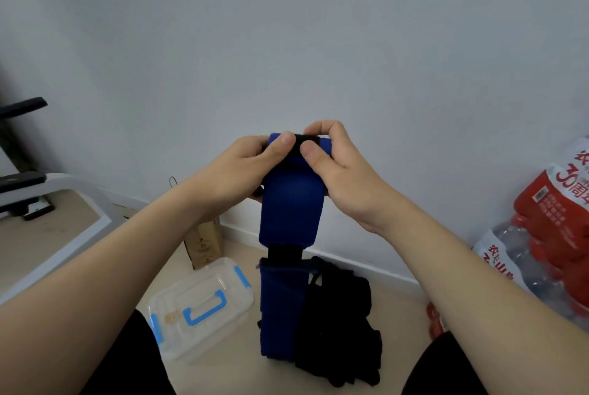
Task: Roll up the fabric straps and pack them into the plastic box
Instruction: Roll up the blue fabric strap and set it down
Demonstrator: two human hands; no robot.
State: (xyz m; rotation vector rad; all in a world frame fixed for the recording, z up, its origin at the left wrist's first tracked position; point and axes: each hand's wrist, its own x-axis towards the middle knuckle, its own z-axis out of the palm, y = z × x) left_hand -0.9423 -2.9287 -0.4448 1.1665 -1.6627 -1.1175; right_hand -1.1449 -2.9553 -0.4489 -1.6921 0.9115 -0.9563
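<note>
A blue fabric strap with a black end piece hangs in the air in front of me. My left hand and my right hand both pinch its top, where the end is curled over into a small roll. Its lower part trails down to the floor. A clear plastic box with blue latches and a blue handle lies on the floor to the lower left, its lid on. A heap of black fabric straps lies on the floor right of the blue strap.
A brown cardboard carton stands by the wall behind the box. Packs of bottled water in red and clear wrap are stacked at the right. A white and black frame sits at the left. My knees frame the bottom.
</note>
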